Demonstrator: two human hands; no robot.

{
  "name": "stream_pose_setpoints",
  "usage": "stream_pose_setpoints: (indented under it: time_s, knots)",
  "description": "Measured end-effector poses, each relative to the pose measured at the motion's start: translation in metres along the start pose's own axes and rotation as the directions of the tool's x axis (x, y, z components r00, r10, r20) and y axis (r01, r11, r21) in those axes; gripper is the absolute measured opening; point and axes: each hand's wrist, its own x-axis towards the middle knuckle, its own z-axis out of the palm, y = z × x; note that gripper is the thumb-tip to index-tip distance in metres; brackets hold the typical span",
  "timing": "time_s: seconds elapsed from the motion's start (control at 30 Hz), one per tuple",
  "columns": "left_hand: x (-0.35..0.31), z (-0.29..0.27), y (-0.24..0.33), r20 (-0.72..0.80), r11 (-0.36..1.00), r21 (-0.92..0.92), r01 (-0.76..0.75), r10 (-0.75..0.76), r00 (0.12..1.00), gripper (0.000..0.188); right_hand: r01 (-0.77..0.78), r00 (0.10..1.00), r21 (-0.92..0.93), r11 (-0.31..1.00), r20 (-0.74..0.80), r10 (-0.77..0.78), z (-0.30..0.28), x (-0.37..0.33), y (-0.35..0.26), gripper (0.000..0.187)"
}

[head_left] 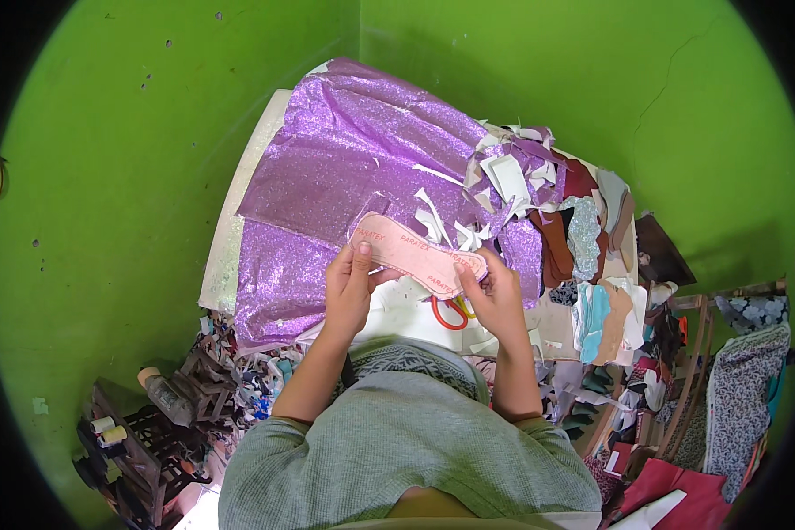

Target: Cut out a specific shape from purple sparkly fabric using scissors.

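Between my two hands I hold a pale pink insole-shaped piece (411,250) with red print, above the table. My left hand (353,278) pinches its wide left end, thumb on top. At the narrower right end my right hand (490,287) grips it, thumb likewise on top. Just below the piece, scissors (450,313) with a red-orange and a yellow handle loop lie on the table, partly hidden by it. Glittery purple sheet material (283,256) spreads over the table beyond my hands, with white cut scraps (433,219) on it.
A heap of scraps (508,177) sits at the table's far right. Stacks of cut pieces, brown (554,247) and turquoise (596,322), line the right side. Small offcuts (261,384) cover the floor at left, beside a dark wooden rack (141,459). Green walls (194,106) rise behind.
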Motion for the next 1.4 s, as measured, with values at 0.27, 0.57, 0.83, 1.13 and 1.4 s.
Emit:
stream_pose_setpoints:
  time_s: [0.27, 0.57, 0.83, 1.13, 1.4]
  knots:
    - [0.004, -0.012, 0.0, 0.038, 0.998, 0.07, -0.003, 0.001, 0.999, 0.044, -0.018, 1.0, 0.076, 0.997, 0.012, 0.017, 0.001, -0.002, -0.002, 0.017]
    - [0.003, -0.013, 0.015, 0.151, 0.997, 0.06, -0.039, 0.029, 0.988, 0.06, -0.007, 0.999, 0.0, 1.0, 0.041, 0.007, 0.001, -0.004, -0.005, 0.018]
    - [0.006, -0.016, 0.017, 0.019, 0.983, -0.118, 0.144, -0.142, 0.99, 0.042, 0.04, 0.999, -0.045, 0.998, 0.032, -0.039, 0.0, -0.005, -0.002, 0.018]
    - [0.008, -0.012, 0.013, -0.061, 0.987, -0.113, 0.113, -0.121, 0.991, 0.039, 0.037, 0.999, -0.069, 0.997, -0.01, -0.037, 0.002, -0.003, -0.006, 0.017]
    - [0.01, -0.01, 0.015, -0.06, 0.946, -0.263, 0.192, -0.215, 0.975, 0.04, 0.036, 0.999, -0.048, 0.998, -0.014, -0.037, 0.002, -0.003, -0.005, 0.017]
